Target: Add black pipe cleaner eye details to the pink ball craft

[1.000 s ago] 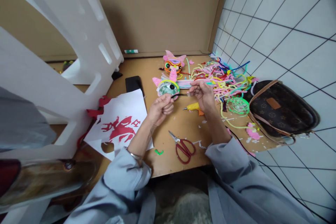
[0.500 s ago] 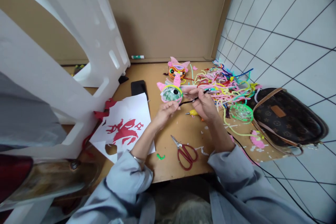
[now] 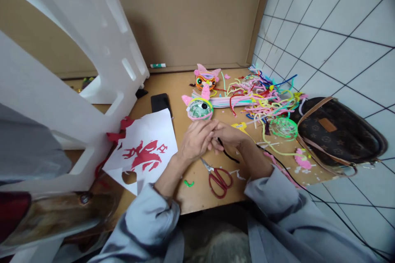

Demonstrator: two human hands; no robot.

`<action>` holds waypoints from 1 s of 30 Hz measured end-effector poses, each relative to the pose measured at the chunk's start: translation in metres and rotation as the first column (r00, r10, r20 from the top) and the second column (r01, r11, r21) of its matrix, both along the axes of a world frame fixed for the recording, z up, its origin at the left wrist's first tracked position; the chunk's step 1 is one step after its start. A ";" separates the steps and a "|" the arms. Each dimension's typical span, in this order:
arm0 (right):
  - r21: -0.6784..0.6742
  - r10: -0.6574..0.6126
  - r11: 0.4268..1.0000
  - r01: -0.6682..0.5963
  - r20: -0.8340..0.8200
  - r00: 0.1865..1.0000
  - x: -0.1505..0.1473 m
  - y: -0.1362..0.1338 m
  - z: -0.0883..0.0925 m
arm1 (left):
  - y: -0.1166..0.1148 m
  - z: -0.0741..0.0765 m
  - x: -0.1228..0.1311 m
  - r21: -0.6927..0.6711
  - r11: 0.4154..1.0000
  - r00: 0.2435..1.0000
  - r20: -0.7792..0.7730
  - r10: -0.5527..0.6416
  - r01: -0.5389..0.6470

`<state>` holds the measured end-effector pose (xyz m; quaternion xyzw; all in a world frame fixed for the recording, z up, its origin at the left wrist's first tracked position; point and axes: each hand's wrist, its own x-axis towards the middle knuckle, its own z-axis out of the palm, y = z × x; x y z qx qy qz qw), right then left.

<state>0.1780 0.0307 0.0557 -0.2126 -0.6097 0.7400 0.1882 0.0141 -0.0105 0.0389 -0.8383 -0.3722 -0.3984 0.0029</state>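
My left hand and my right hand meet over the middle of the table, fingers closed and overlapping. Between them is a black pipe cleaner, its free end poking out below my right hand towards the scissors; the rest is hidden by the fingers. Just beyond my left hand lies a green, one-eyed craft head with pink ears and a pink rim. Red-handled scissors lie near my wrists. A yellow glue gun is partly covered by my right hand.
A finished-looking orange craft head sits farther back. Many coloured pipe cleaners pile up at right, beside a brown handbag. White paper with red cut-outs and a black phone lie left. A black cord runs off right.
My hands have come together and nearer to me; before, they were apart with the black pipe cleaner stretched between them. The glue gun and the pink-striped bundle behind are more exposed.
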 end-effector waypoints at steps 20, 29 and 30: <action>0.460 -0.574 0.732 0.502 0.022 0.818 0.016 0.009 0.008 | 0.018 0.004 -0.054 -0.055 0.834 0.822 0.147 0.550 -0.549; 0.255 -0.780 0.542 0.801 -0.200 0.592 0.007 0.016 0.002 | 0.010 0.008 -0.035 -0.295 0.863 0.849 0.222 0.480 -0.411; 0.238 -0.781 0.544 0.805 -0.209 0.589 0.008 0.017 0.002 | 0.009 0.008 -0.032 -0.326 0.859 0.846 0.235 0.478 -0.395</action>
